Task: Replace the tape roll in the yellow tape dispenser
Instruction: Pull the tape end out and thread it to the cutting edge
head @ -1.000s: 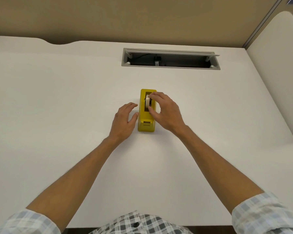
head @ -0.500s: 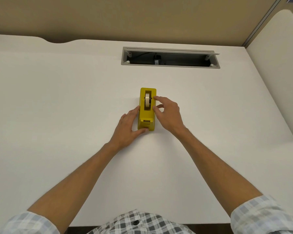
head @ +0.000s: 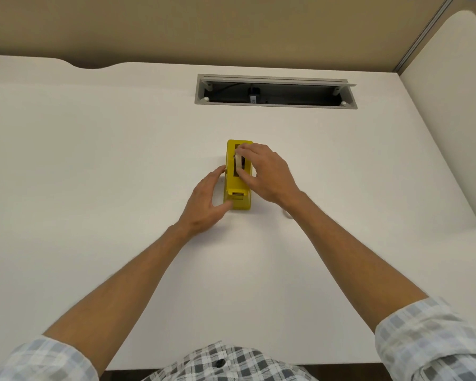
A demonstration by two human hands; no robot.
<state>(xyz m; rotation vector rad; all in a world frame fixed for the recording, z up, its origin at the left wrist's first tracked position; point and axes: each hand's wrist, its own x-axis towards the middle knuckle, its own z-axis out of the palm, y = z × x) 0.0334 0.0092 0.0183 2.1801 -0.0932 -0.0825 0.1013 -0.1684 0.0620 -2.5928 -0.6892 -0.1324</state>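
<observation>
The yellow tape dispenser [head: 237, 188] stands on the white desk [head: 94, 174], its cutter end toward me. A pale tape roll [head: 238, 162] sits upright in its top slot. My right hand [head: 267, 174] reaches over the dispenser from the right, with fingertips and thumb pinched on the roll. My left hand [head: 205, 203] rests against the dispenser's left side, thumb at its near corner, bracing it. A small pale object [head: 287, 214] peeks out on the desk just under my right wrist; I cannot tell what it is.
A grey cable tray opening [head: 275, 90] with dark cables is set into the desk at the back. A tan partition wall [head: 231, 28] rises behind the desk. A white panel [head: 456, 105] stands at the right side.
My right hand has moved from the dispenser's right side back over the top slot and now grips the roll. My left hand stays against the dispenser's left side.
</observation>
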